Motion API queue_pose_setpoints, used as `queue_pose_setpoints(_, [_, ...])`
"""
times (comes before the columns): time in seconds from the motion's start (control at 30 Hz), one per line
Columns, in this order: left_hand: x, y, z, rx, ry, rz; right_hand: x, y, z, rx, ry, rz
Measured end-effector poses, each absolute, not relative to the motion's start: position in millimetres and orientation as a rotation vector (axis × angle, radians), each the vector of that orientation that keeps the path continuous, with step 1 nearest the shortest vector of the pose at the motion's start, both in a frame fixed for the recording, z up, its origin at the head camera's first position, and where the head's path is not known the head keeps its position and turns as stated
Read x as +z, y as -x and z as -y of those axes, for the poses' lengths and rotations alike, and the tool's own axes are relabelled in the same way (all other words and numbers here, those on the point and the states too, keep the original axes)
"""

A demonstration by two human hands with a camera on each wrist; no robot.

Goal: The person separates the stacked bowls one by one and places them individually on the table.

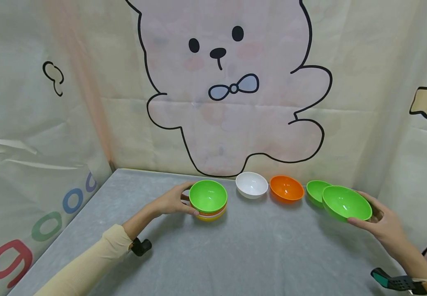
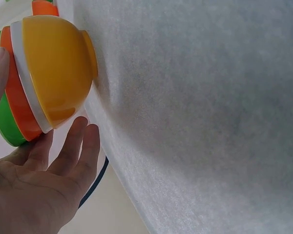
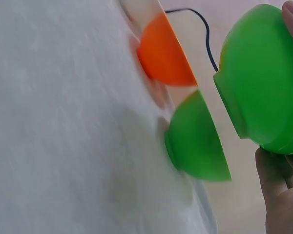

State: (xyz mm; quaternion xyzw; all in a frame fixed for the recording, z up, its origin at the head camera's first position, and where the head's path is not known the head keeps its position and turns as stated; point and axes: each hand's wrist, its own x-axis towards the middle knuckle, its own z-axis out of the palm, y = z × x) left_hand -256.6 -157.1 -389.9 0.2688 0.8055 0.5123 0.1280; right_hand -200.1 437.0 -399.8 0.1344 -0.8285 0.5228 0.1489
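Observation:
My left hand (image 1: 176,200) holds the side of a stack of nested bowls, thumb at the front and fingers behind. A green bowl (image 1: 207,196) tops the stack; below it come an orange bowl (image 2: 20,92), a white bowl (image 2: 28,78) and a yellow bowl (image 2: 58,68) at the bottom. The stack's base is at the tabletop. On the right, my right hand (image 1: 385,220) grips another green bowl (image 1: 346,203) by its side, raised and tilted slightly. A further green bowl (image 3: 198,139) sits on the table beside it, partly covered by the held one in the head view.
Along the back edge of the grey-covered table (image 1: 243,250) stand a white bowl (image 1: 251,185) and an orange bowl (image 1: 286,189), between the stack and the green bowls. A printed curtain (image 1: 346,135) rises right behind them, with another at the left side.

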Motion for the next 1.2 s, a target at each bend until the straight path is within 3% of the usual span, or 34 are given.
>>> queue_pose_setpoints(1.2, [-391.6,256.6,157.8,1.489,-0.784,-2.339,-427.3,226.4,-508.6,1.207,0.119,2.502])
